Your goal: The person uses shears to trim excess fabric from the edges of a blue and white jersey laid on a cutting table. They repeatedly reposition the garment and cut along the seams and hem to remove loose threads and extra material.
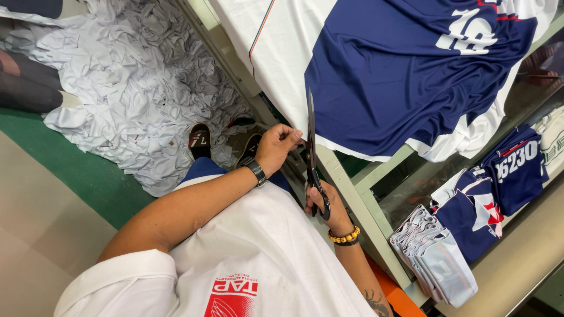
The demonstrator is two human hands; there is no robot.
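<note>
From the head camera, looking down, the right hand (322, 202) has its fingers threaded through the dark handles of a pair of long black scissors (311, 154), closed around them, with the blades pointing up along the edge of the worktop (343, 176). The left hand (276, 147), a black watch (257, 173) on its wrist, has its fingers curled close to the blades at the worktop's edge; whether they pinch cloth there cannot be told. On the worktop lies a navy-and-white printed fabric panel (399, 76), its white border hanging just beside the scissors. The right wrist carries a yellow bead bracelet (343, 237). Below the worktop, a lower shelf (517, 258) holds a stack of pale folded pieces (435, 258) and smaller navy cut pieces (517, 167). On the floor to the left is a heap of crumpled white scraps (135, 88), with two dark sandals (200, 141) at its edge.
</note>
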